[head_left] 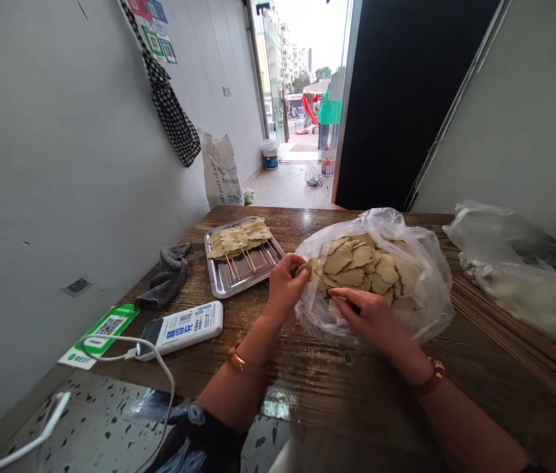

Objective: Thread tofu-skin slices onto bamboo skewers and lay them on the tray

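Note:
A clear plastic bag stands wide at its mouth, filled with thin, flat beige slices. At the bag's left edge, my left hand pinches one beige slice. My right hand is closed in a pinch at the front of the bag, and a thin wooden skewer appears to run from its fingertips towards that slice. Up and to the left of my left hand, a metal tray bears several skewers threaded with slices, their bare stick ends facing me.
Left of the tray lie a dark grey cloth, a white power bank with a cable, and a green QR card. Long bundled sticks and another plastic bag occupy the right side. Beyond the table is an open doorway.

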`<state>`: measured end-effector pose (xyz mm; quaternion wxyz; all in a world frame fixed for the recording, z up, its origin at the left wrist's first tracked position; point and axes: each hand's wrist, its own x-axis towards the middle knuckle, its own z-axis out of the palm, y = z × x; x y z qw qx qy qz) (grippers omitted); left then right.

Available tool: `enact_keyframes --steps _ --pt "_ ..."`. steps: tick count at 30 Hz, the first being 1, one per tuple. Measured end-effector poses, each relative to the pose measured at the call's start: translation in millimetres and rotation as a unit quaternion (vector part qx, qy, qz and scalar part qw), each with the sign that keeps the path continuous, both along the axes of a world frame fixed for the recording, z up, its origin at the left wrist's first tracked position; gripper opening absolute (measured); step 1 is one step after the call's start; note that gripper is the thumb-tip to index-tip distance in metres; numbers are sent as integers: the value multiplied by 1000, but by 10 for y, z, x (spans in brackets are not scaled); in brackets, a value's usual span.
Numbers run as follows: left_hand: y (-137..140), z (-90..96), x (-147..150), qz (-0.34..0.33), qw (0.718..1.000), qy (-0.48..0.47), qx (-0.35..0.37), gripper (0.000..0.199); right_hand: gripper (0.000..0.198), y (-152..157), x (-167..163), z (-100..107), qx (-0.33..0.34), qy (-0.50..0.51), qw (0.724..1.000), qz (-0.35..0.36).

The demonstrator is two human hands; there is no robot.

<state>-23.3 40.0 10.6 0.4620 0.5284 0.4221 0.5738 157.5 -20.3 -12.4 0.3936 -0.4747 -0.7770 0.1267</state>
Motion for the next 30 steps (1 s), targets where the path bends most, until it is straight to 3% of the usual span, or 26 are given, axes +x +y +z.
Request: enact_keyframes --steps 7,14,18,25,30 --pt "-48 -18 62 -57 998 25 -1 15 21 11 -17 3 2 17 1000 -20" --pt "-104 20 95 -142 982 -85 -94 36 17 -27 -28 77 -3 36 999 -31" --pt "-128 75 77 -147 985 -29 -80 38 17 -50 -40 104 -13 31 999 -28" --pt "-87 20 52 -126 989 -46 -70 35 17 -23 -22 75 -8 61 998 -17" --pt "-145 -38 146 -168 983 57 -39 37 17 -5 -11 83 -4 66 997 -28"
